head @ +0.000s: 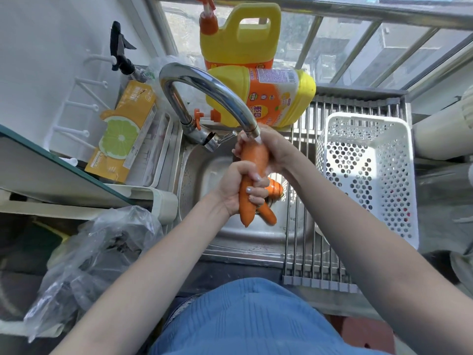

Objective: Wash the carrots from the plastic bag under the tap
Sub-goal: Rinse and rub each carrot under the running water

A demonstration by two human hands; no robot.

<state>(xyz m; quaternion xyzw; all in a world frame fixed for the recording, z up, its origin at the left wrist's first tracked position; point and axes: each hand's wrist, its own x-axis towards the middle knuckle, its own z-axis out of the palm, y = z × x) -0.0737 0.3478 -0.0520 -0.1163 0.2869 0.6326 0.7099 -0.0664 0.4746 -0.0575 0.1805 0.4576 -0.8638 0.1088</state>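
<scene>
Sink (230,242) below my fingers (256,193): both hands curl around one stiff, wet carrot (252,160) under the tap (217,90). It looks slippery, so I'd grip mid-length.

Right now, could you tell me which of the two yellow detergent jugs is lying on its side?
The nearer jug, just behind the tap; the other jug stands upright behind it.

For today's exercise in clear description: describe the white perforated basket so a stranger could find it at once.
Start at the steel sink under the curved tap. On its right, a roll-up rack of metal rods spans the edge; the white basket sits on it, the only item with walls full of round holes.
</scene>
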